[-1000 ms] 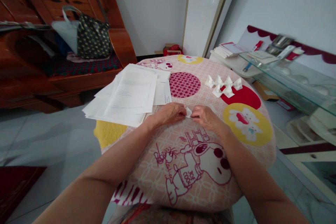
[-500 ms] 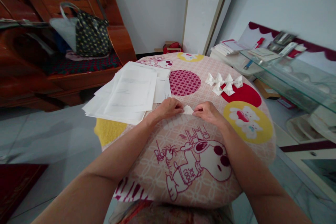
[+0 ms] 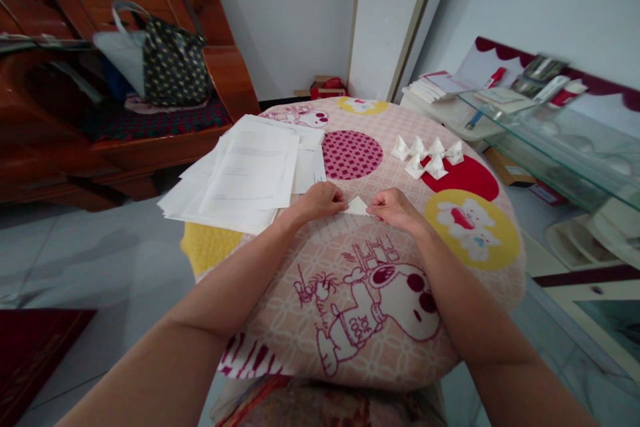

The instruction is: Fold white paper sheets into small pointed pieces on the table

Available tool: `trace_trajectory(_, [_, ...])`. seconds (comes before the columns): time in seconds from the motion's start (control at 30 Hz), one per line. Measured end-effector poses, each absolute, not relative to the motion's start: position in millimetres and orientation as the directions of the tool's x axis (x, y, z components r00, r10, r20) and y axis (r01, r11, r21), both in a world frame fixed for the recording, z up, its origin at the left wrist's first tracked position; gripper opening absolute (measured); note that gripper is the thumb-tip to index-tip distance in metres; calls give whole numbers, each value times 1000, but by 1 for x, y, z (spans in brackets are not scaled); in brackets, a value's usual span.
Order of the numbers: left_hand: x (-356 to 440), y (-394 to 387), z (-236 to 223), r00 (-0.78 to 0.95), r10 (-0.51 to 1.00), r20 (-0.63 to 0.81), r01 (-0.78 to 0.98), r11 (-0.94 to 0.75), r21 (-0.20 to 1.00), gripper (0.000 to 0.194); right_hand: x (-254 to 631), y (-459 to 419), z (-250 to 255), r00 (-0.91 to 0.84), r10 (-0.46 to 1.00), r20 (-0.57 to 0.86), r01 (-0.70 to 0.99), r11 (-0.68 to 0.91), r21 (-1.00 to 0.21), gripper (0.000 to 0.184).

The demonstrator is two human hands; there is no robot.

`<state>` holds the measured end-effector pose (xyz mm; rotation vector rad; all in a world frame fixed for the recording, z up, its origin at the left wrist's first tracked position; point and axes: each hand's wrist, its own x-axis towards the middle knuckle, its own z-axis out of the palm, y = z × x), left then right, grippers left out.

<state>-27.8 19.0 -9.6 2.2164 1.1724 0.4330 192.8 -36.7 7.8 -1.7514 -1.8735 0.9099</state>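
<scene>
A small folded white paper triangle (image 3: 357, 206) lies on the patterned tablecloth, its point facing away from me. My left hand (image 3: 324, 200) pinches its left corner, and my right hand (image 3: 393, 207) pinches the right corner with closed fingers. Beyond my right hand, several small folded paper pieces (image 3: 436, 165) stand in two rows, partly over a red circle on the cloth. Left of my left hand lies a stack of white paper sheets (image 3: 250, 170), spread unevenly, with faint print on the top one.
The round table (image 3: 280, 307) has a cloth with cartoon figures. To its right stands a glass shelf (image 3: 565, 160) holding cups and papers. A carved wooden bench (image 3: 233, 90) with a dotted bag (image 3: 175, 63) is at the left. A red item (image 3: 330, 88) sits by the far wall.
Both hands keep their pinch on the paper triangle, which shows a little more clearly between them. The view has shifted slightly; the paper stack and folded pieces stay in place.
</scene>
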Motion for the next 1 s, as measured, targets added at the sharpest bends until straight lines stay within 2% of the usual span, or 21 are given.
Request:
trace_trajectory(0.2, [-23, 19, -11, 573, 819, 29, 715, -517, 471, 20, 190, -35, 7, -85, 984, -157, 754, -40, -656, 24])
trace_trajectory(0.47, [-18, 8, 3, 549, 831, -93, 822, -515, 243, 26, 184, -38, 16, -47, 984, -172, 795, -68, -603, 23])
trace_trajectory(1.0, [-16, 4, -2, 554, 831, -50, 823, -537, 185, 23, 179, -37, 20, -33, 982, -184, 862, -65, -502, 22])
